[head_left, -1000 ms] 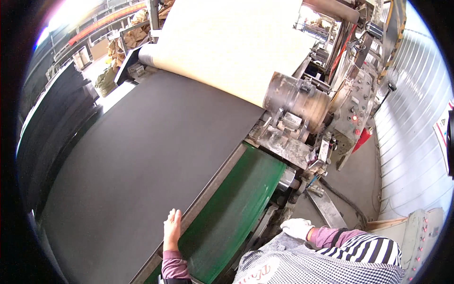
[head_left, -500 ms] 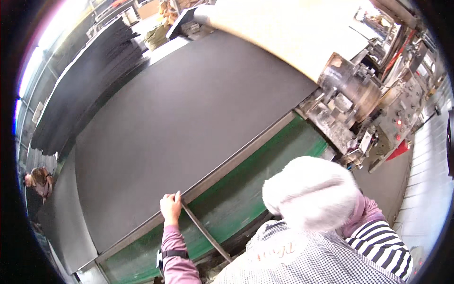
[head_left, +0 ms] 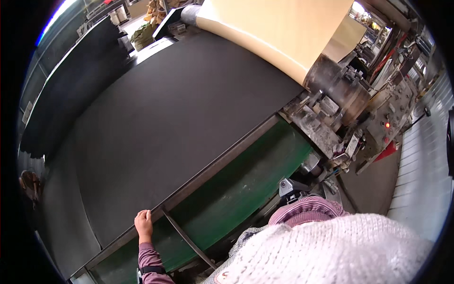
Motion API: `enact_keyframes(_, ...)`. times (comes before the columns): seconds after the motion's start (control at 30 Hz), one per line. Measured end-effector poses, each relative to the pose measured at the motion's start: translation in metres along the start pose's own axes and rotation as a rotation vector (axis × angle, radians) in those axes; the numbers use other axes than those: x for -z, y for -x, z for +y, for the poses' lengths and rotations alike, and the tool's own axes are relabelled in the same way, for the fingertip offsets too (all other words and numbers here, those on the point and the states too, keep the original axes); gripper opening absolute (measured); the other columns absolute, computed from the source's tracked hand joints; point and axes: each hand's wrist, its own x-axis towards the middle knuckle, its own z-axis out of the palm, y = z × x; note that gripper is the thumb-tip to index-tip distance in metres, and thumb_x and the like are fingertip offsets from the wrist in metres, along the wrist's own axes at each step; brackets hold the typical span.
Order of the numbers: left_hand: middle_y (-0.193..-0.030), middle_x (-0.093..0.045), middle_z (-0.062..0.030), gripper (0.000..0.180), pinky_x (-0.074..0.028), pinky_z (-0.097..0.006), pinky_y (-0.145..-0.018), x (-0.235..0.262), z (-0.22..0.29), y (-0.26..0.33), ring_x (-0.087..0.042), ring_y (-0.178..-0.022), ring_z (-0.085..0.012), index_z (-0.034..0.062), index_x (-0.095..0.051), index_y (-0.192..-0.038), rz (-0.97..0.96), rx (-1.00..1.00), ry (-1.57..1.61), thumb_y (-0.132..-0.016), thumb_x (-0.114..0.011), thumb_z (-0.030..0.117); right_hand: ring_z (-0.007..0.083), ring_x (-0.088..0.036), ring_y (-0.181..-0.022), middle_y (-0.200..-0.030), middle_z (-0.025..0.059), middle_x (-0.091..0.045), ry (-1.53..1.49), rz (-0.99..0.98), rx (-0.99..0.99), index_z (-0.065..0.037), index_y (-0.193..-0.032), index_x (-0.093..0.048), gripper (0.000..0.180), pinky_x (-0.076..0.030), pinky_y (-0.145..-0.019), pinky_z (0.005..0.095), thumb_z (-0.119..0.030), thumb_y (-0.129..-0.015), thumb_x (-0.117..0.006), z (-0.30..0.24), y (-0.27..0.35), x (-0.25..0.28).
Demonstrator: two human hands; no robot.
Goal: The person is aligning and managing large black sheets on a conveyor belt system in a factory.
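Right hand [head_left: 331, 251] closer; left hand [head_left: 144, 226] curled at black sheet [head_left: 175, 123] — both grips unclear — apron [head_left: 245, 238] lettering unreadable.

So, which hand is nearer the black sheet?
Left: the left hand is at the edge of the black sheet; the gloved right hand is in the foreground, away from it.
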Motion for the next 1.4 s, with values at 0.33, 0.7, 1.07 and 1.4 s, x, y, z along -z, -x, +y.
enact_keyframes(0.33, -0.097, -0.065, -0.0136, 0.023, -0.047, -0.043, -0.084, 0.011, 0.005, -0.004, -0.060, -0.094, -0.0313, 0.0035, -0.068, -0.091, 0.042, 0.152, -0.257, -0.088, -0.063, 0.026, 0.0201, -0.064, -0.086, -0.100, 0.0068, -0.066, -0.018, -0.042, -0.012, -0.003, -0.114, -0.063, 0.027, -0.052, -0.075, 0.0291, -0.005, -0.087, -0.062, 0.009, -0.009, 0.005)
enact_keyframes(0.7, -0.098, -0.069, -0.0168, 0.047, -0.049, -0.043, -0.088, -0.032, 0.168, -0.048, -0.064, -0.094, -0.0350, 0.0017, -0.071, -0.098, -0.226, -0.084, -0.170, -0.088, -0.060, 0.046, 0.0177, -0.063, -0.083, -0.096, 0.0069, -0.065, -0.017, -0.023, 0.046, -0.002, -0.111, -0.063, 0.023, -0.052, -0.073, 0.0280, -0.003, -0.089, -0.060, 0.049, -0.035, -0.006)
enact_keyframes(1.07, -0.111, -0.061, -0.0177, 0.041, -0.042, -0.043, -0.096, 0.035, -0.009, -0.017, -0.055, -0.109, -0.0340, 0.0002, -0.060, -0.111, 0.306, 0.455, -0.187, -0.078, -0.068, 0.022, 0.0304, -0.062, -0.101, -0.114, 0.0191, -0.061, 0.292, -0.157, -0.867, -0.002, -0.127, -0.054, 0.051, -0.050, -0.088, 0.0391, -0.035, -0.088, -0.059, 0.255, -0.045, -0.144)
enact_keyframes(1.4, -0.118, -0.057, -0.0216, 0.050, -0.044, -0.044, -0.097, 0.073, -0.195, 0.025, -0.053, -0.114, -0.0364, -0.0028, -0.057, -0.116, 0.215, 0.624, -0.427, -0.078, -0.072, 0.025, 0.0337, -0.059, -0.101, -0.105, 0.0149, -0.055, 0.673, -0.377, -1.084, -0.010, -0.107, -0.057, 0.032, -0.051, -0.079, 0.0472, -0.025, -0.082, -0.068, 0.348, -0.005, -0.171)
